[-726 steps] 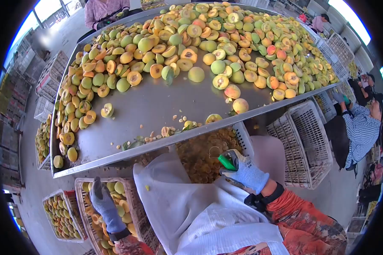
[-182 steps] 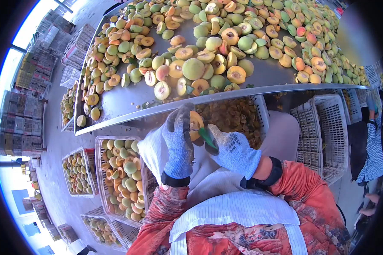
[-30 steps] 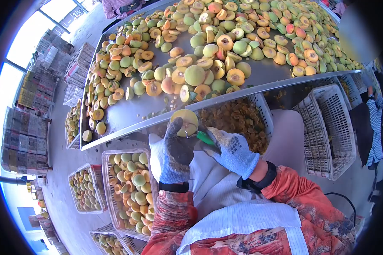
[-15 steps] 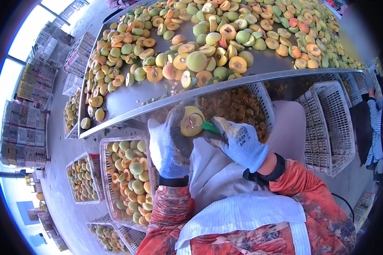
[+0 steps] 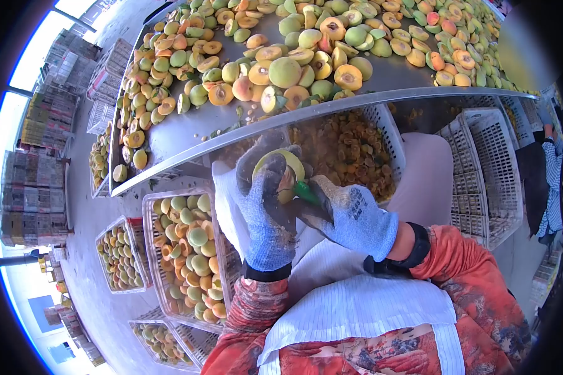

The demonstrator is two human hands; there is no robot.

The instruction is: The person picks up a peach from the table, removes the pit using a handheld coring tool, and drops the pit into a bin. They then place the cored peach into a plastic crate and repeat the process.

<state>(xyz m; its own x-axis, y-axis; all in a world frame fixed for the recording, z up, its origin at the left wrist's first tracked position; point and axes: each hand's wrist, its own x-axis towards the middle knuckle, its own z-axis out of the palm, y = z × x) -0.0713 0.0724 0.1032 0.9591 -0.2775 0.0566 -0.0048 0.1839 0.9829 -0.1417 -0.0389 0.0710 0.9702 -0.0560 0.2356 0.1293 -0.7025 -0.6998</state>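
Observation:
My left hand [image 5: 267, 212], in a blue knit glove with dark coated fingers, is closed around a yellow-green peach half [image 5: 296, 164] above my lap. My right hand [image 5: 356, 219], gloved alike, grips the green handle of a pitting tool [image 5: 306, 192]. Its thin metal loop is at the cut face of the peach half, partly hidden by my left fingers. Just beyond my hands, below the table edge, stands a crate [image 5: 381, 128] of brown-orange pits and scraps.
A metal table [image 5: 169, 147] with a raised rim bears many peach halves [image 5: 347, 77]. On my left are crates of peach halves [image 5: 199, 237] and stacked crates [image 5: 38, 187] farther off. White crates [image 5: 497, 169] stand at right, near another person's striped sleeve [image 5: 550, 187].
My left hand has turned the peach half, tilting its cut face toward my right hand, with fingers now over its front. The tool remains at the fruit. The view has shifted slightly.

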